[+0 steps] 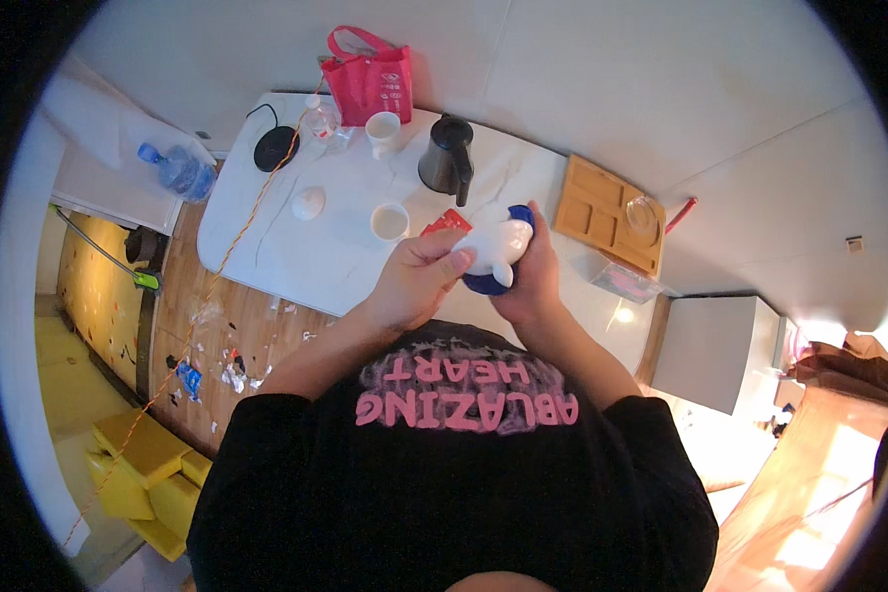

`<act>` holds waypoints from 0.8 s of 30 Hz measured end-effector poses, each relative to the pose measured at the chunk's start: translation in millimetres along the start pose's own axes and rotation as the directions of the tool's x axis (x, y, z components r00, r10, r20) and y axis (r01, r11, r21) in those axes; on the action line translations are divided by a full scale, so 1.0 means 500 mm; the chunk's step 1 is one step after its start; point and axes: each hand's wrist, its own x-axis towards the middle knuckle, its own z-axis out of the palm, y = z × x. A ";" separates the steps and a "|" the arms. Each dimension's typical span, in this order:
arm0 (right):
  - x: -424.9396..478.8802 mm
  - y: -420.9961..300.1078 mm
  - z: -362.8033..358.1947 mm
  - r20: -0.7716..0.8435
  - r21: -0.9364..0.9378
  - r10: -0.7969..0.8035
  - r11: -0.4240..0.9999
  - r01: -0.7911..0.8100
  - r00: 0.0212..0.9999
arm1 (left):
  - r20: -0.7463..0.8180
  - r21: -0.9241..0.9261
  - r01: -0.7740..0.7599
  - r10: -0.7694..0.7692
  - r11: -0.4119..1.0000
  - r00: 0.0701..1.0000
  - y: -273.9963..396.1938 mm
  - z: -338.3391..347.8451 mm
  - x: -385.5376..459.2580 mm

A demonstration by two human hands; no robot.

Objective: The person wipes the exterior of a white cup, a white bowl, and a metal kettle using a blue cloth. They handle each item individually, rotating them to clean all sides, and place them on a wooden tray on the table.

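Note:
Both hands hold a glossy white ceramic piece with a small rounded projection, above the near side of the marble-patterned table. My left hand pinches its left end between thumb and fingers. My right hand supports its right side, with a dark blue cloth or pad around and under it. A red packet lies just beyond my left hand. Left of that stands a white mug. A small white rounded object rests farther left.
Behind stand a black kettle, another white cup, a clear plastic bottle and a pink bag. A black kettle base lies at the left, a wooden compartment tray at the right. An orange twisted cord crosses the view.

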 end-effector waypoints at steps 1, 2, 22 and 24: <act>-0.010 0.002 0.014 0.031 0.097 0.090 0.991 -0.093 0.995 | -0.006 -0.066 0.000 -0.001 0.998 1.000 -0.002 0.005 0.002; -0.009 0.004 0.010 0.066 0.111 0.087 0.989 -0.094 0.994 | -0.013 -0.131 0.001 -0.002 0.991 1.000 -0.004 0.009 0.003; -0.035 -0.010 -0.019 0.960 -0.066 -0.275 -0.410 0.909 -0.054 | 0.066 0.180 -0.142 0.132 0.973 0.989 0.001 0.018 0.001; -0.042 -0.022 -0.022 0.968 -0.109 -0.251 -0.365 0.925 0.015 | 0.065 0.162 -0.141 0.132 0.977 0.989 -0.005 0.013 0.007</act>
